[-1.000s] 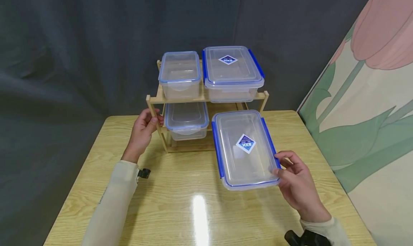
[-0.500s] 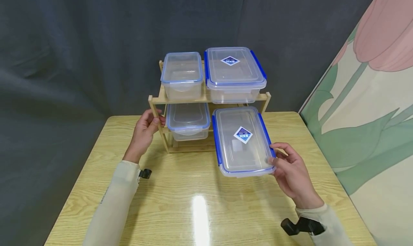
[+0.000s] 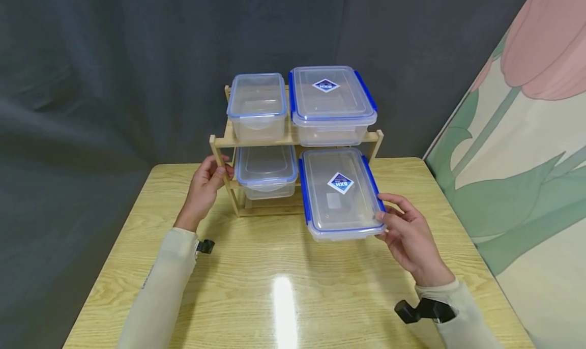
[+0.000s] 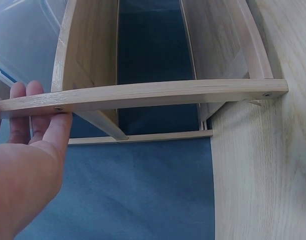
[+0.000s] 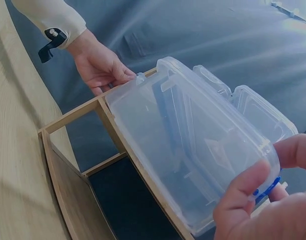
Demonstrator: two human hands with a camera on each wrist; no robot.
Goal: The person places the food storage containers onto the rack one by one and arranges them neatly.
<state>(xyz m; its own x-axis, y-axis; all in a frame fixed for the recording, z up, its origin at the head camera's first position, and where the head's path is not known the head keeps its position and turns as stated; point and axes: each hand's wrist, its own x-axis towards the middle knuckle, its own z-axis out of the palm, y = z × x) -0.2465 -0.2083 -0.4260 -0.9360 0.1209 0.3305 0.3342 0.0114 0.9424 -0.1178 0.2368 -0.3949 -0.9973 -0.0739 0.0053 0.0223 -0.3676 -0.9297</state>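
My right hand point(image 3: 414, 242) pinches the right edge of a clear food container point(image 3: 339, 201) with blue side clips and a diamond label on its lid. The container's far end reaches in over the middle shelf of a wooden rack point(image 3: 293, 141), and its near end juts out toward me. In the right wrist view my thumb and fingers hold the container's corner. My left hand point(image 3: 203, 188) grips the rack's left front post point(image 4: 143, 96), thumb on one side and fingers on the other. A smaller lidded container point(image 3: 267, 171) sits on the middle shelf, just left of the held one.
On the top shelf stand a small clear container point(image 3: 256, 102) and a large one point(image 3: 331, 97) with blue clips. The rack rests on a wood-grain table point(image 3: 242, 283). A dark curtain point(image 3: 137, 74) hangs behind, and a flower-patterned panel point(image 3: 526, 186) borders the right side.
My right hand has moved the clipped container forward and slightly left, farther into the rack beneath the top shelf. My left hand stays on the post.
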